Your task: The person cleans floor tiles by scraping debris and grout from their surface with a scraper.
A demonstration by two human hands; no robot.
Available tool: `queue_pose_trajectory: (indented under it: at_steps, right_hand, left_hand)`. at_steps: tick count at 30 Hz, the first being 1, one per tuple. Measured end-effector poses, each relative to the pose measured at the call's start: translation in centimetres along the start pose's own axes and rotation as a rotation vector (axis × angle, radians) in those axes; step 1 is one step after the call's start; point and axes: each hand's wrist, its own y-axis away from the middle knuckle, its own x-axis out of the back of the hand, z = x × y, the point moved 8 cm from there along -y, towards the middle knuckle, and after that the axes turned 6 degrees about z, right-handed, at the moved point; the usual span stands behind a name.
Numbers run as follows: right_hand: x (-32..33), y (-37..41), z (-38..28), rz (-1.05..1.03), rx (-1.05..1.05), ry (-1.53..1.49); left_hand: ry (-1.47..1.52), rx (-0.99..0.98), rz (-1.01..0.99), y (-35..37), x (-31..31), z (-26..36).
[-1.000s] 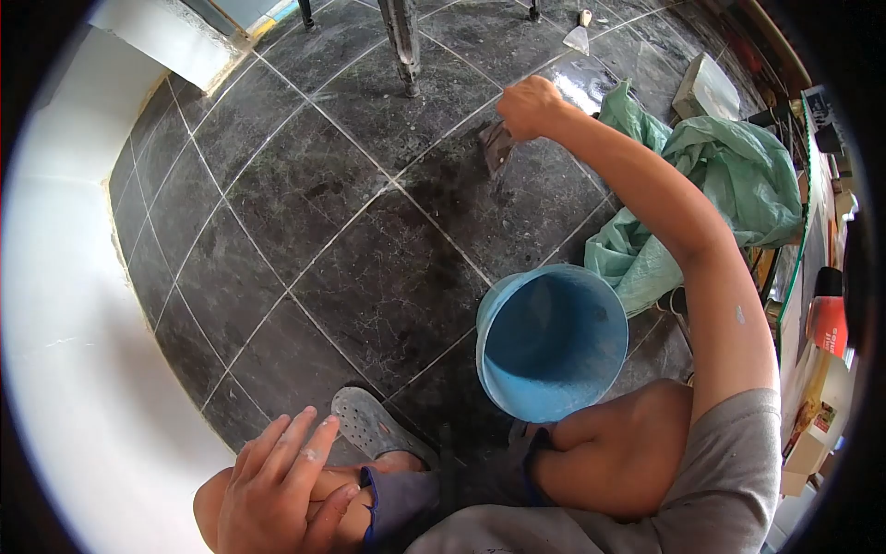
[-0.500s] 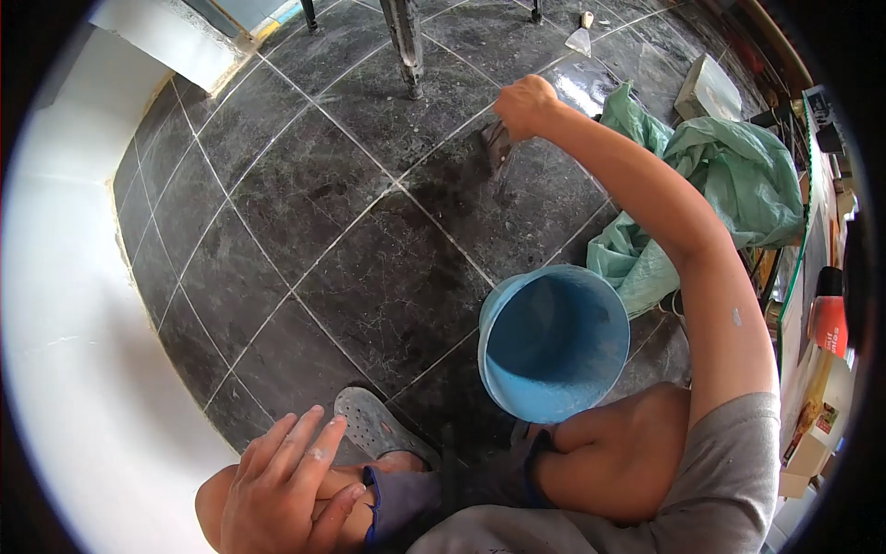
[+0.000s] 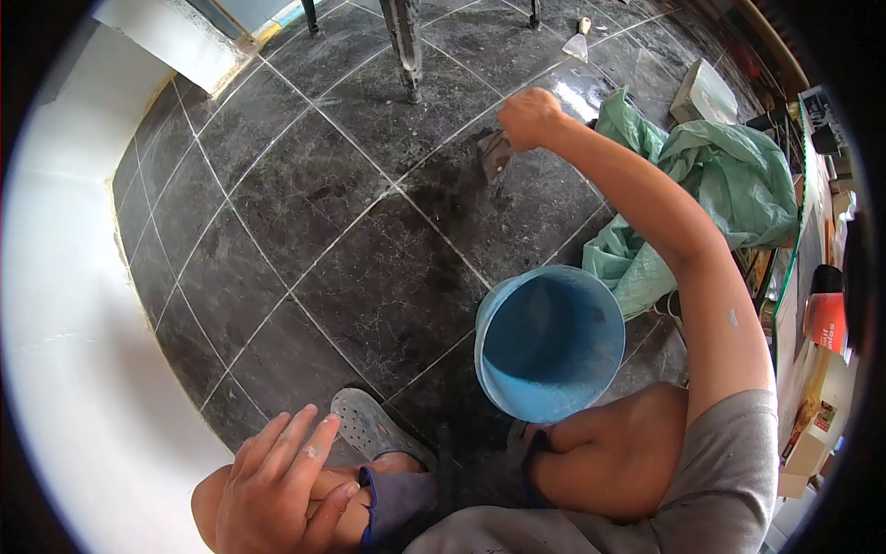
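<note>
My right hand (image 3: 530, 119) reaches out over the dark tiled floor, closed around what looks like a scraper (image 3: 496, 159). Its flat grey-brown blade points down at the tiles; the handle is hidden in my fist. Dark, damp-looking patches mark the floor near the blade. My left hand (image 3: 280, 475) lies on my left knee with its fingers stretched out and whitish smears on them. Between my right arm and my legs stands a light blue bucket (image 3: 551, 392), its inside in shadow.
A crumpled green plastic sack (image 3: 734, 175) lies at right beside a glass-edged table (image 3: 794, 295). Farther off are a putty knife (image 3: 577, 44) and a clear plastic container (image 3: 706, 92). A dark furniture leg (image 3: 402, 51) stands ahead. The white wall (image 3: 74, 323) borders the left.
My right hand has come slightly lower and closer with the scraper, whose blade shows a little more. My left hand stays on the knee.
</note>
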Motion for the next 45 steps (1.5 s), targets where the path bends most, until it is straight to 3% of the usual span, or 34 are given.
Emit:
queue_pose_trajectory:
  at_steps: [33,39,45]
  right_hand:
    - [-1.5,1.7,3.1,-0.059,-0.075,0.04]
    - [-1.0,2.1,-0.6,-0.041,0.008,-0.021]
    - [-1.2,1.6,3.4,-0.038,-0.079,0.061]
  left_hand:
    - [-0.008,-0.048,0.006,0.2,0.1,0.2]
    - [-0.023,-0.047,0.007,0.0,0.1,0.4]
    - [-0.018,-0.033,0.007,0.2,0.4,0.3]
